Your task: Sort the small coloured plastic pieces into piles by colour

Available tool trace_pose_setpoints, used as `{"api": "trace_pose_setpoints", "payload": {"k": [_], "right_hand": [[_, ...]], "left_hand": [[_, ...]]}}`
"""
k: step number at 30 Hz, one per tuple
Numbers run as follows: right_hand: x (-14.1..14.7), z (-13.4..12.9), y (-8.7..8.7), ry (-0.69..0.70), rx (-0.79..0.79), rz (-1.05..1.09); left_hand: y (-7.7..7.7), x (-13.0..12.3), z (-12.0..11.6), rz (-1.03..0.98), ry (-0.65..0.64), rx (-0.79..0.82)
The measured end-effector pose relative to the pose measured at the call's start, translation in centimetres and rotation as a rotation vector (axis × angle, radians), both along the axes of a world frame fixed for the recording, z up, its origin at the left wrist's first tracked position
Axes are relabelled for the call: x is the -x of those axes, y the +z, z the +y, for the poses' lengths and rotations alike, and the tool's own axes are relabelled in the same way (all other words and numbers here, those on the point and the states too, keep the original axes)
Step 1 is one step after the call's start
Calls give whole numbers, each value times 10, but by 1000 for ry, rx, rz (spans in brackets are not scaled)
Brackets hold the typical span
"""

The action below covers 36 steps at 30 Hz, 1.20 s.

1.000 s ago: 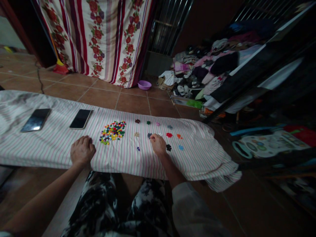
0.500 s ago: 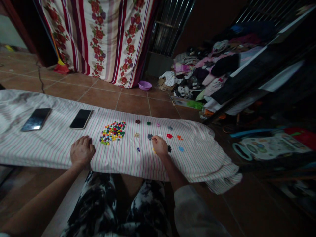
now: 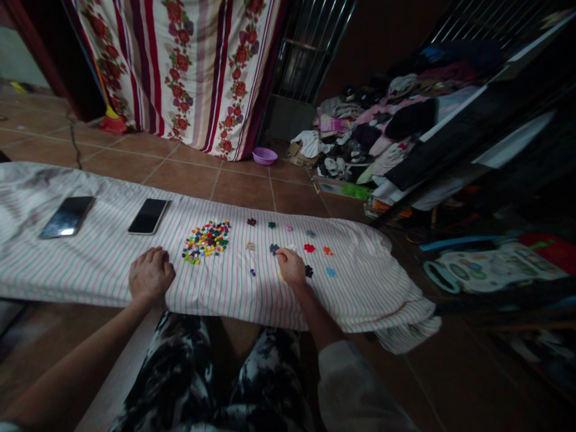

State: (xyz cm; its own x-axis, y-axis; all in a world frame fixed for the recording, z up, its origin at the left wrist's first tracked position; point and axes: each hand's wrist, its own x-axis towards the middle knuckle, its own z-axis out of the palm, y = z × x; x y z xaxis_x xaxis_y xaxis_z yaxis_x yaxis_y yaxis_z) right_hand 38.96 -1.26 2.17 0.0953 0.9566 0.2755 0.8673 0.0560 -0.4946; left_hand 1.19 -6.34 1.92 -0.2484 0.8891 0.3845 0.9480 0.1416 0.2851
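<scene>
My right hand (image 3: 291, 267) is over the striped cloth with its fingertips pinched together at the edge of a small dark grey pile (image 3: 273, 249). Whatever lies between the fingers is too small to make out. Yellow pieces (image 3: 281, 275) show partly from under this hand, and white ones (image 3: 291, 246) just behind it. My left hand (image 3: 152, 275) rests on the cloth with fingers curled in, nothing visible in it. To its right spreads a mixed heap of tiny coloured pieces (image 3: 206, 242). Single-colour groups lie around my right hand, including red (image 3: 309, 248), black (image 3: 308, 272), beige (image 3: 249, 246) and purple (image 3: 252, 272).
Two phones (image 3: 149, 216) lie on the left part of the striped cloth (image 3: 225, 294). Beyond the table, a purple basin (image 3: 264, 156) stands on the tiled floor by a floral curtain (image 3: 180, 72). Heaped clothes (image 3: 360, 129) fill the back right.
Almost nothing differs. Both hands keep their places, and my right fingertips stay at the dark grey pile.
</scene>
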Motion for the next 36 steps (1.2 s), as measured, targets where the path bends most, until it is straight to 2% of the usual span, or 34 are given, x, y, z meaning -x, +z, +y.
{"api": "trace_pose_setpoints", "payload": {"k": [5, 9, 16, 21, 28, 36], "right_hand": [[9, -2, 10, 20, -48, 16], [31, -1, 19, 109, -55, 38], [96, -3, 27, 435, -6, 86], [147, -3, 26, 581, 74, 38], [198, 12, 24, 643, 133, -55], [227, 34, 26, 664, 147, -186]], "left_hand": [[-3, 1, 2, -49, -19, -10], [-3, 1, 2, -49, -16, -30], [-2, 0, 2, -48, -14, -13], [-6, 1, 3, -38, -14, -32], [-7, 1, 4, -59, -18, -39], [-11, 2, 5, -43, -13, -74]]}}
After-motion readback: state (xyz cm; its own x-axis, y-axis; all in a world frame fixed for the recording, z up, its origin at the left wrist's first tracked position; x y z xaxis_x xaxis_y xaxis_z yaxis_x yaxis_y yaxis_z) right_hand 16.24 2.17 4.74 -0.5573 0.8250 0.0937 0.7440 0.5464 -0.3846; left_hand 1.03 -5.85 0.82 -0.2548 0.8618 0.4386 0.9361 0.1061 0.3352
